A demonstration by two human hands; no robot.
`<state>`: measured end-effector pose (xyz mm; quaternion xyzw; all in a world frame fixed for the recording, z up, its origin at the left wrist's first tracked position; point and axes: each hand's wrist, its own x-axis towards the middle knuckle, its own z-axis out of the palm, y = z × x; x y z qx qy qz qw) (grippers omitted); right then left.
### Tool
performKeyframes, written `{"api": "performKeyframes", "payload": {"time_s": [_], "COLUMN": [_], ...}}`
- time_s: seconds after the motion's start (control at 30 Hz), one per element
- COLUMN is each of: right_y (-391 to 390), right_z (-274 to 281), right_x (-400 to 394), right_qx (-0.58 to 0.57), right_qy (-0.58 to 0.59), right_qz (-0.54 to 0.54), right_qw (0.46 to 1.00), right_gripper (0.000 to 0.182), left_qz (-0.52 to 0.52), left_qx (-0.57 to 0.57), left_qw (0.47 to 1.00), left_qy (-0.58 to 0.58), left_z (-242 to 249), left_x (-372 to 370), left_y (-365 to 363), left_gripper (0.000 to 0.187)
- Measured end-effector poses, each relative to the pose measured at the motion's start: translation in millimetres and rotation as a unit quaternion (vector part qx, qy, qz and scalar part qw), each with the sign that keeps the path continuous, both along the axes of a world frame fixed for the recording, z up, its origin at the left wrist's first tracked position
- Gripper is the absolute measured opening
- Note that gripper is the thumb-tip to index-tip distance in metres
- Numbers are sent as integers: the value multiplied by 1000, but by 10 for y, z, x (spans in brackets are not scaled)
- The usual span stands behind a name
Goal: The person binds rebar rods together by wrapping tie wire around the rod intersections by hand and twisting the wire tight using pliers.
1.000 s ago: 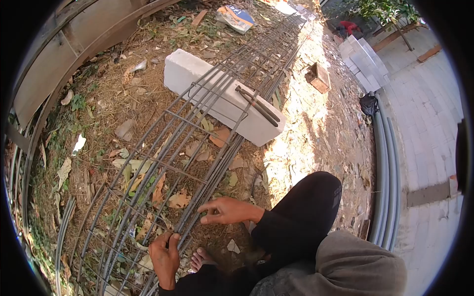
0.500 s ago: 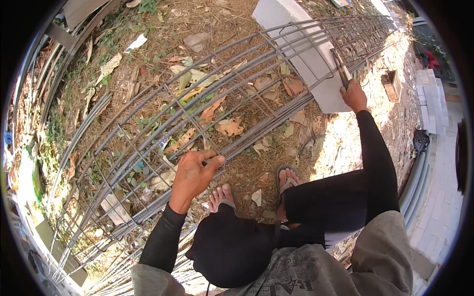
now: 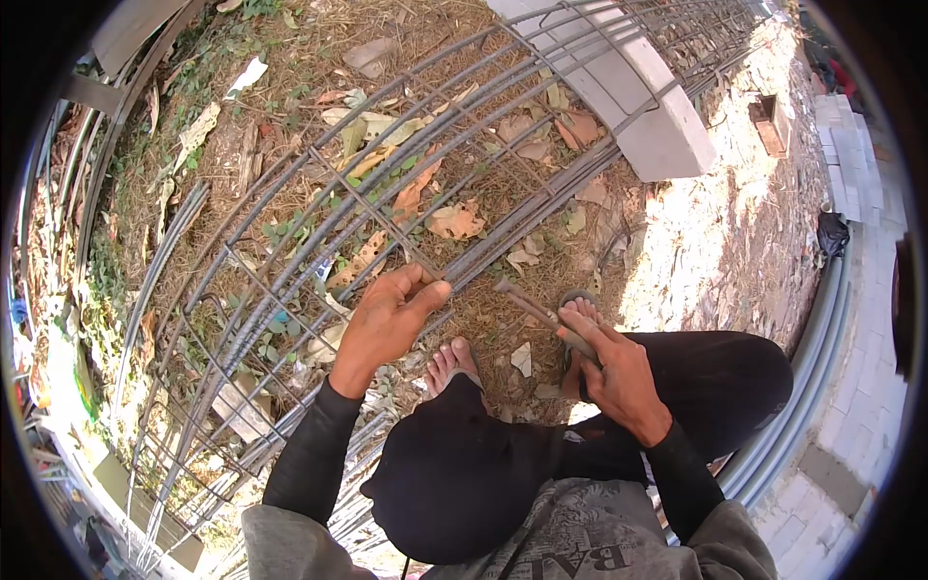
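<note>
A long cage of rebar point(image 3: 362, 205) runs diagonally across the ground, its long bars crossed by thin square stirrups. My left hand point(image 3: 387, 319) is closed at the cage's near lower edge, thumb and fingers pinched around a stirrup corner; any small thing inside the pinch is hidden. In my right hand point(image 3: 623, 377), fingers wrapped round, is a worn metal tool with reddish handles that looks like pincers point(image 3: 536, 311). Its tip points up and left toward the left hand, apart from the bars. Both feet are below the cage, in sandals.
A pale concrete block point(image 3: 667, 145) lies under the cage at upper right. Dry leaves point(image 3: 454, 222) and straw cover the ground. Grey pipes point(image 3: 802, 387) run along the right beside pale paving point(image 3: 851, 406). A small wooden box point(image 3: 770, 126) and a black bag point(image 3: 831, 235) lie there too.
My right hand has come from the concrete block down and left, bringing the pincers in front of my knee. My left hand stays at the cage's edge.
</note>
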<state>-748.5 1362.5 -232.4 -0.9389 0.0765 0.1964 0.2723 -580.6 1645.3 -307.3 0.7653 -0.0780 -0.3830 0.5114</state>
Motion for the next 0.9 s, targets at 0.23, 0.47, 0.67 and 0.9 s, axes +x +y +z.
{"api": "performKeyframes", "payload": {"time_s": [0.23,0.47,0.67,0.9], "right_y": [496,464,457,466], "right_z": [-116,-42,-63,-176], "right_x": [-10,77,125,140], "right_qx": [-135,-143,-183,-192], "right_qy": [-79,-76,-71,-78], "right_qz": [-11,10,62,76], "right_qw": [988,987,979,975], "right_gripper": [87,89,85,82], "left_qz": [28,0,11,23], "left_qx": [4,25,24,13], "left_qw": [997,997,996,996], "left_qy": [68,-73,-90,-89], "left_z": [173,54,117,54], "left_x": [13,-19,-35,-53], "left_y": [-67,-33,-44,-56], "left_gripper": [34,36,38,36]}}
